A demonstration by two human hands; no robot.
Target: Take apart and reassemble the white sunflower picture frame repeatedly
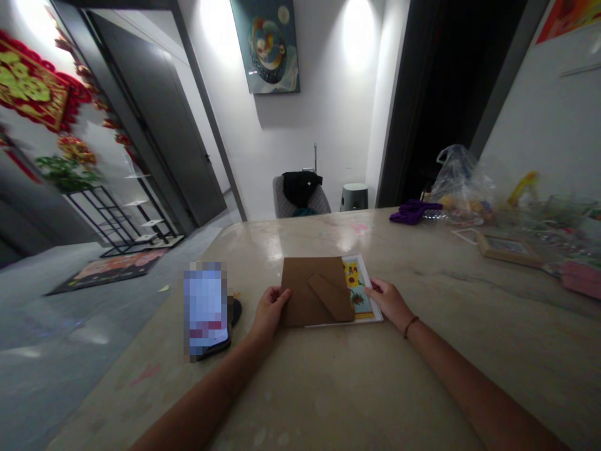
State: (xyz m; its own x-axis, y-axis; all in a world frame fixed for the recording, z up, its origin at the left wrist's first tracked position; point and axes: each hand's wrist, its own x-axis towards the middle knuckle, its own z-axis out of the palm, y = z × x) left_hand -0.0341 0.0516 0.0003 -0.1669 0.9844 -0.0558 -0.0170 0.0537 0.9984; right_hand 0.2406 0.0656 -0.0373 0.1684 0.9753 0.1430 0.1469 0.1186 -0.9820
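My left hand is closed on the left edge of a brown backing board, thumb on top. A folding stand flap lies flat on the board. Beneath the board, shifted to the right, is a white picture frame with a sunflower picture showing at its right part; the rest is hidden by the board. The frame's right side is pinched by my right hand, which wears a thin bracelet at the wrist.
Left of my hands, a phone with a blurred screen stands on a dark holder. At the table's right lie a purple cloth, a clear plastic bag, a wooden frame and a pink item. A chair stands beyond the far edge.
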